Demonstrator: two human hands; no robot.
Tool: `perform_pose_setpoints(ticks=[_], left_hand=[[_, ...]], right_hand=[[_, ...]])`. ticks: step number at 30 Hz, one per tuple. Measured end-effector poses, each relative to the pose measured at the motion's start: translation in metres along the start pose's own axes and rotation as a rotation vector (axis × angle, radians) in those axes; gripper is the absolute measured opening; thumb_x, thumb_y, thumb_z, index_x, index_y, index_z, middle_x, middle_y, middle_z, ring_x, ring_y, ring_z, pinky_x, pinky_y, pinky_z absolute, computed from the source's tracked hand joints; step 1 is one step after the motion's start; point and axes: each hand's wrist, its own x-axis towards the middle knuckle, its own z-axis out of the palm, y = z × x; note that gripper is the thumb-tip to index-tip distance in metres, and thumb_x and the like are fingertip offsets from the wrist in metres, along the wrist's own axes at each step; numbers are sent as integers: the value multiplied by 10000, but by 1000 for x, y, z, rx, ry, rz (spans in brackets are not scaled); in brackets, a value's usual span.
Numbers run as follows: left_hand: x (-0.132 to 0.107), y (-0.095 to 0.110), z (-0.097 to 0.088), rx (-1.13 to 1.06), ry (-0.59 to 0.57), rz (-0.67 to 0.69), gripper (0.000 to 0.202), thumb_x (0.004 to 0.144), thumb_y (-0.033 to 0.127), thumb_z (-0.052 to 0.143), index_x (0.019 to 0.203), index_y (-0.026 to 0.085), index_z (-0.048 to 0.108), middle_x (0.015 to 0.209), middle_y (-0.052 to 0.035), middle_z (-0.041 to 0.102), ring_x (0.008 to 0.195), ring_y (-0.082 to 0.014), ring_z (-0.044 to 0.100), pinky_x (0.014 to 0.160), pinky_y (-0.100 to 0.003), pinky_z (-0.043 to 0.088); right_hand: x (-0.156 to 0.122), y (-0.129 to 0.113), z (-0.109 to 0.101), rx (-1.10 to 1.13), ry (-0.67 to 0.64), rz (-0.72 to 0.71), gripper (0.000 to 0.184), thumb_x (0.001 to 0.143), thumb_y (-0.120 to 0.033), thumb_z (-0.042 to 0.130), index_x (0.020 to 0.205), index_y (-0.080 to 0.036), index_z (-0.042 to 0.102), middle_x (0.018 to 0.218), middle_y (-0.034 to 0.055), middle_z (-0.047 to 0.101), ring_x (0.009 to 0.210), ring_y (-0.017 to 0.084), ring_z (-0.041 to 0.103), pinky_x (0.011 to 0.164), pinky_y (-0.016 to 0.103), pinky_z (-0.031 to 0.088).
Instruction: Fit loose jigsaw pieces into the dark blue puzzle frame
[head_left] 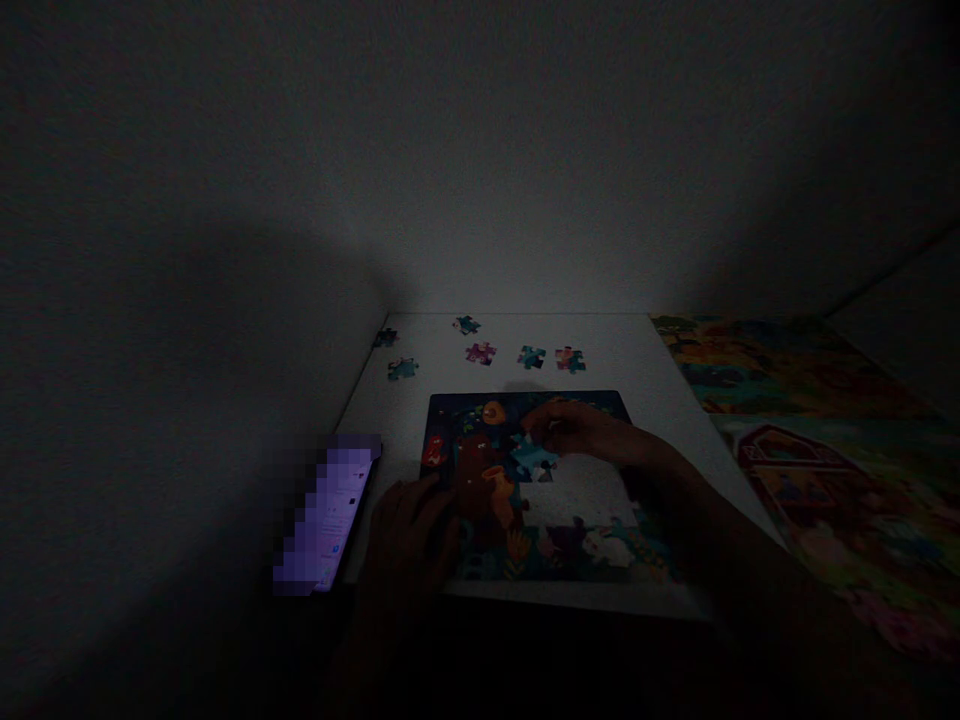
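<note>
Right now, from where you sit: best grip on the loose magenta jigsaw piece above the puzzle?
Pinch the magenta jigsaw piece by two opposite edges, coming straight down from above. It lies flat on the white table, so there's no edge to get under, and it sits apart from the other loose pieces, leaving room for fingers.

Light-blue jigsaw piece (534, 457), at the unfilled area's edge, in a partly filled puzzle tray (577, 503)

The half-built jigsaw puzzle (517, 555) shows a dark blue scene with orange and red figures, the loose pieces (532, 357) mix teal and magenta, and the printed sheet (817, 500) shows a red barn among green.
</note>
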Motion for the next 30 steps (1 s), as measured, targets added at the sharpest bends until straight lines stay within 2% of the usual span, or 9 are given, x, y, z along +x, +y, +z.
perform_pose_setpoints(ticks=[7,12,16,22,27,30], left_hand=[[-2,-1,3,-35,-9,-40,276,946,290,527,1194,248,642,1259,-81,635,1159,-252,574,974,-445,511],[-1,-5,5,-21,11,4,249,943,271,529,1154,224,653,1221,-93,645,1117,-252,596,941,-434,527],[1,-7,5,-7,25,44,245,934,277,551,1144,210,657,1213,-95,656,1099,-250,612,921,-423,537],[2,-3,3,-9,33,23,243,947,272,522,1141,210,653,1206,-96,658,1095,-250,610,924,-434,534],[2,-4,3,-5,40,35,239,949,273,520,1145,221,647,1206,-89,657,1094,-243,613,925,-422,535],[2,-5,3,7,28,47,243,948,280,524,1153,222,643,1204,-88,658,1088,-245,615,916,-425,541]], right_hand=[[1,5,-1,13,-9,-23,338,814,-205,657,1151,-227,646,1045,32,630,921,164,588,801,320,510],[1,6,-2,18,-18,-44,388,800,-150,632,1177,-240,632,1013,19,628,901,156,583,769,304,506],[2,6,-3,8,1,-46,393,805,-163,640,1190,-239,625,1019,19,630,890,155,582,787,315,502],[0,5,-2,21,21,-33,401,797,-180,673,1187,-256,622,1052,17,615,912,169,579,833,349,504],[-2,5,-1,70,46,-17,513,784,-188,697,1274,-285,577,1034,4,566,917,164,575,829,342,511],[0,7,-1,62,46,-9,519,786,-161,678,1278,-292,576,1001,5,573,897,166,579,811,337,515]])
